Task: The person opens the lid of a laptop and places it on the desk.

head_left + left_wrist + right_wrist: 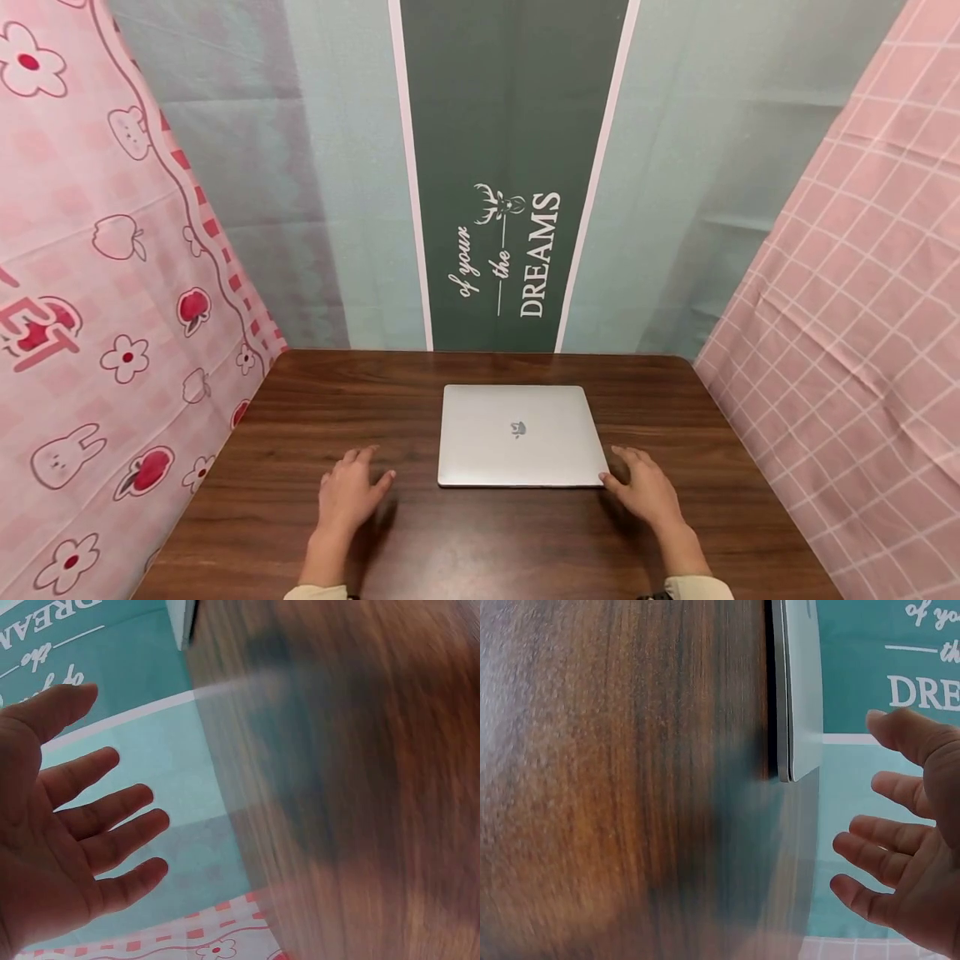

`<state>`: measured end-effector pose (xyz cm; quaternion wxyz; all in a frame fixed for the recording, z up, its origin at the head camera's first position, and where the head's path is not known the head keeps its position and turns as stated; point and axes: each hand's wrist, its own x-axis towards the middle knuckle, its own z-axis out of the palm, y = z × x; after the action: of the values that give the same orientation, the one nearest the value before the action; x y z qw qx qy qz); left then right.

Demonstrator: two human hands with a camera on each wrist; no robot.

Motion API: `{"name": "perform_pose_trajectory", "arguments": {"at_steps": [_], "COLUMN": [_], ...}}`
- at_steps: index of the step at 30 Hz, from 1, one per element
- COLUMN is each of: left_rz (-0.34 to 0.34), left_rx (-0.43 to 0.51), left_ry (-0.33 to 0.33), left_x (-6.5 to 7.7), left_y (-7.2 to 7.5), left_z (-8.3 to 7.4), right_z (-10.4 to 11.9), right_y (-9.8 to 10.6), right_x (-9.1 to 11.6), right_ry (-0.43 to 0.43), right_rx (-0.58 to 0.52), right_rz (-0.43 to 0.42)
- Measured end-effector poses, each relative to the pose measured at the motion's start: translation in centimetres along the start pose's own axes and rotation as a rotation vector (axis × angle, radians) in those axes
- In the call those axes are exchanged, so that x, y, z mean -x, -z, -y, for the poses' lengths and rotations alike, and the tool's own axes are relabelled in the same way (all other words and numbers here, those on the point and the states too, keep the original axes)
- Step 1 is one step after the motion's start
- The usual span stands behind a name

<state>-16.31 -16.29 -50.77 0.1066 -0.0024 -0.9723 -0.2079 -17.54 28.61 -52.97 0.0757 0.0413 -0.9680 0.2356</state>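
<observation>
A closed silver laptop with a dark logo on its lid lies flat on the brown wooden table. My right hand is at the laptop's near right corner, its thumb tip overlapping that corner in the head view. In the right wrist view the right hand has its fingers spread and holds nothing, beside the laptop's edge. To the laptop's left, my left hand hovers apart from it with fingers loosely extended. The left wrist view shows the left hand with nothing in it and a laptop corner at the top.
Behind the table hangs a green and teal curtain with white lettering. Pink patterned cloth closes off the left side, and pink checked cloth the right. The table's far edge meets the curtain.
</observation>
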Motion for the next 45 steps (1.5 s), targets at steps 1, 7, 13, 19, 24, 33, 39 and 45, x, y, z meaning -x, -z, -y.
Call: {"name": "perform_pose_trajectory", "arguments": {"at_steps": [1,7,13,19,24,33,39,45], "left_rz": [0.005,0.027,0.053,0.098,0.137,0.128,0.134,0.147], "left_rx": [0.012,0.135,0.261,0.383,0.460,0.493,0.472,0.467], "left_ry": [0.003,0.028,0.022,0.002,-0.019,0.006,0.044,0.078], "left_x": [0.1,0.4,0.1,-0.4,-0.5,-0.8,-1.2,-1.6], "left_y": [0.1,0.2,-1.3,-3.5,-4.5,-6.4,-7.7,-8.7], "left_z": [-0.2,-1.7,-3.1,-4.2,-4.8,-5.6,-5.9,-6.4], "right_z": [-0.1,-0.4,-0.2,0.1,0.3,-0.1,-0.6,-0.3], "right_y": [-0.1,-0.9,-1.8,-2.4,-2.5,-2.7,-3.5,-3.7], "right_x": [0.0,0.0,-0.4,-1.0,-1.3,-1.8,-2.3,-2.5], "right_ry": [-0.003,-0.035,-0.122,-0.206,-0.262,-0.250,-0.207,-0.187], "right_rx": [-0.013,-0.183,-0.319,-0.394,-0.400,-0.342,-0.292,-0.266], "right_rz": [0.002,-0.005,-0.020,-0.030,-0.018,0.047,0.124,0.120]}}
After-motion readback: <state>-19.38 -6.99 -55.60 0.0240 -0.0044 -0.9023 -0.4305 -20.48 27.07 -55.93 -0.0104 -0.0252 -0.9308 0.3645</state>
